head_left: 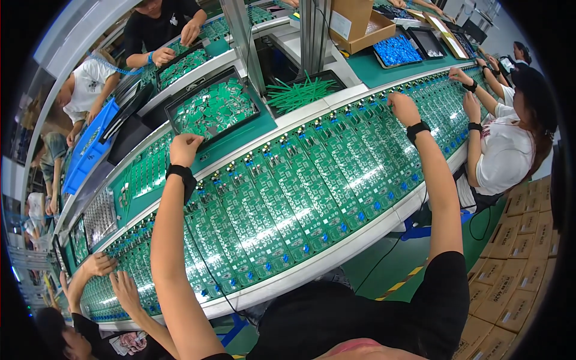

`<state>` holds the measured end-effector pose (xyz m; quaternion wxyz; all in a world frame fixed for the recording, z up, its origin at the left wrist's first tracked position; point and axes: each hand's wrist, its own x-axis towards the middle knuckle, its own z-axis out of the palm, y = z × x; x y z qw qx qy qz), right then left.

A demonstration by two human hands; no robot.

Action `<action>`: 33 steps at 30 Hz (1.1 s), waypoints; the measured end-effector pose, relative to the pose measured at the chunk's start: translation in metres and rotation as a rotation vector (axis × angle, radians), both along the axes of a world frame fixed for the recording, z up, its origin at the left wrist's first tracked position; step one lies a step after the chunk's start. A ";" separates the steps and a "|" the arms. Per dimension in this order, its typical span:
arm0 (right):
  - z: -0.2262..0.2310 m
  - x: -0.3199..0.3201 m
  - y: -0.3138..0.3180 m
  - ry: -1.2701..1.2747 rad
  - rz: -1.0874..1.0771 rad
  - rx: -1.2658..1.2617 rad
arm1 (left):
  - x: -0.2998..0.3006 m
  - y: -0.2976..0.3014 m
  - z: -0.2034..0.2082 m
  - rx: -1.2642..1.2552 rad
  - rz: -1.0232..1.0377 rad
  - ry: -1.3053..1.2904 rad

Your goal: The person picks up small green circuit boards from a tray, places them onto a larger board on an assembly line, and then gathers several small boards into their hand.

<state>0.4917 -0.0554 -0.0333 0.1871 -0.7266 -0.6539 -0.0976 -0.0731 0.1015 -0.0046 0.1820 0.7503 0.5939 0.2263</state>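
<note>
Many glossy, oblong green circuit boards (288, 198) cross the frame's centre; your left hand (186, 150) curls beside a black tray (239, 126), your right hand (404, 109) curls at upper right; any grip is unclear.

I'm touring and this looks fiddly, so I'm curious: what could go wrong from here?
The thin black cord lying across the circuit boards might catch on something and shift them if tugged. The left hand is right by the black tray, where loose green pieces lie jumbled, so a bump could spill some. The right hand is close to the far edge of the boards, where small parts stand, and might knock one.
</note>
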 end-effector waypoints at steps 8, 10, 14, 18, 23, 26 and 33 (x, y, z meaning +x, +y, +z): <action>0.005 0.001 0.018 -0.104 0.007 -0.145 | -0.001 -0.005 -0.003 0.078 0.050 -0.203; 0.008 -0.001 0.019 -0.122 -0.002 -0.204 | -0.003 -0.008 -0.003 0.093 0.049 -0.218; 0.001 0.000 0.026 -0.146 -0.033 -0.157 | 0.008 -0.017 0.000 0.078 0.030 -0.322; 0.000 -0.002 0.029 -0.118 -0.097 -0.175 | 0.029 -0.033 0.008 -0.034 0.003 -0.527; 0.003 -0.008 0.023 -0.047 -0.076 -0.155 | 0.037 -0.051 0.016 -0.150 -0.051 -0.683; 0.004 -0.006 0.026 -0.139 -0.099 -0.178 | 0.046 -0.057 0.016 -0.232 -0.086 -0.748; 0.032 -0.063 0.010 -0.133 -0.031 0.134 | 0.066 -0.080 0.025 -0.431 -0.238 -0.943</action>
